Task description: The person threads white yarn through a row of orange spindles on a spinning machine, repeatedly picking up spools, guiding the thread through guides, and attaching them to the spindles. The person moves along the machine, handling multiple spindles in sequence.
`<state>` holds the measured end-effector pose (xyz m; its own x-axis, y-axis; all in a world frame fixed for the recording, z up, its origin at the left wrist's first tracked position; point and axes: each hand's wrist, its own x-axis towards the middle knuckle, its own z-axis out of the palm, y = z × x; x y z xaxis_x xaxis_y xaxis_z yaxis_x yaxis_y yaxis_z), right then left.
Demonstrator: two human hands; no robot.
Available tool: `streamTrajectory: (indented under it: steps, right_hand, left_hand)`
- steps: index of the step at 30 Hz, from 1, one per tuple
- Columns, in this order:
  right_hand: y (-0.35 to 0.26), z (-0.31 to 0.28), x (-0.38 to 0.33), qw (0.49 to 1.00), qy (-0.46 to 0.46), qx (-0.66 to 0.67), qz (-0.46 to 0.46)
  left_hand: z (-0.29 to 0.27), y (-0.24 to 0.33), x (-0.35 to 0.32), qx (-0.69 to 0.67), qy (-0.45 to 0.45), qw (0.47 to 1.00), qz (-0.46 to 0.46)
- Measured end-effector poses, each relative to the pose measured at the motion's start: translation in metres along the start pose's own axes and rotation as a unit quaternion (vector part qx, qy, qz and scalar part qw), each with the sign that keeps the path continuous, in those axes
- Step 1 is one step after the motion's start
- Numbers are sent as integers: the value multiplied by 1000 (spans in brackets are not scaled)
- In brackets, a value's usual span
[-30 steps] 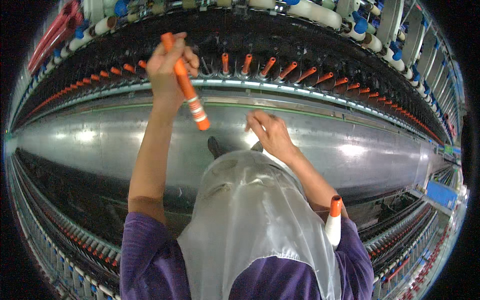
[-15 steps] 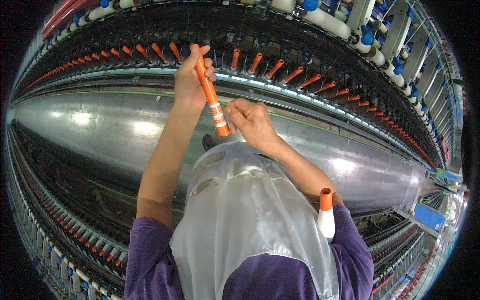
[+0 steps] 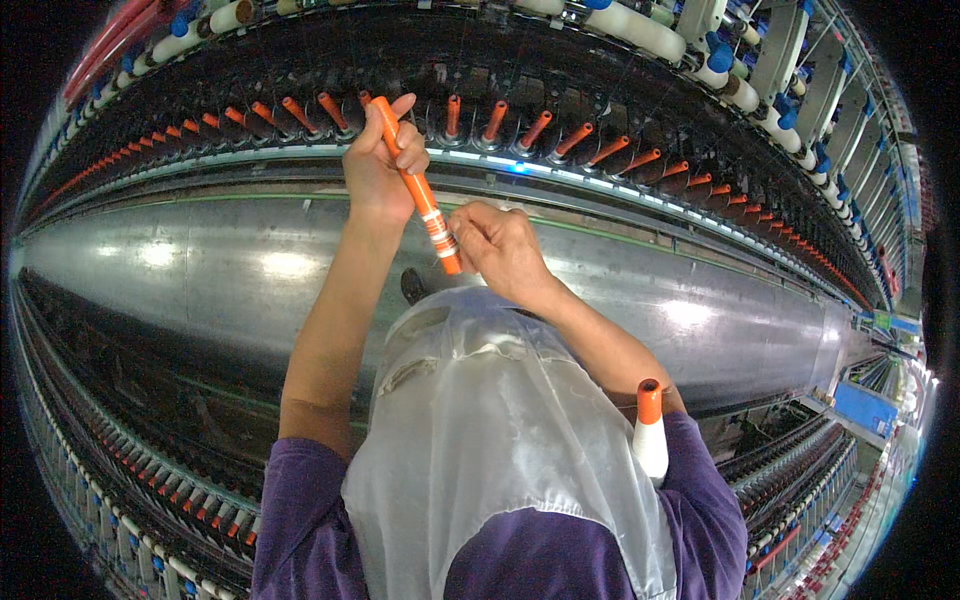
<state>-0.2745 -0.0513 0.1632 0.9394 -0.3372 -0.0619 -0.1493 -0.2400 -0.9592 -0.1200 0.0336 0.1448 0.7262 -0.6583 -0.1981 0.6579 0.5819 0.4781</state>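
L hand [image 3: 380,172] is closed round an orange tube [image 3: 416,184], fingers wrapped over its upper part, w/ one finger sticking out past it to the R. Tube's held tilted, top end up and to the L, lower end down toward the R hand [image 3: 506,250]; white bands [image 3: 432,221] ring its lower part. R hand is mostly curled, thumb & forefinger drawn in close at the banded end (can't tell if they touch the tube or pinch anything, too small to see).

Beyond the hands, a row of orange tubes [image 3: 537,130] runs L to R along the machine, behind a pale rail [image 3: 585,180] w/ a blue light [image 3: 517,167] on it. Above, approx. parallel: white rollers [image 3: 640,36] w/ blue parts between. Below the rail, a wide grey metal surface [image 3: 225,245], shiny in spots, passes under both forearms.

Nearer the body, a sheer whitish cloth [image 3: 500,410] covers the front, purple sleeves [image 3: 305,500] either side. A bobbin [image 3: 651,445], orange top & white lower part, is upright at the cloth's R edge, nr the R sleeve. Far R, a blue box [image 3: 864,408]. Dark shoe tip [image 3: 412,286] shows just above the cloth.
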Motion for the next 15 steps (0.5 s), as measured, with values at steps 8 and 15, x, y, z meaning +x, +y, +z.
streamTrajectory:
  steps: [8, 15]
  right_hand:
    - [26, -1, -19, 990, -34, -131, -50]
    - [140, 7, -13, 965, -74, -250, -36]
  left_hand:
    - [-16, 27, 17, -34, -204, 976, 64]
    - [-69, 106, 13, 56, 17, 968, 245]
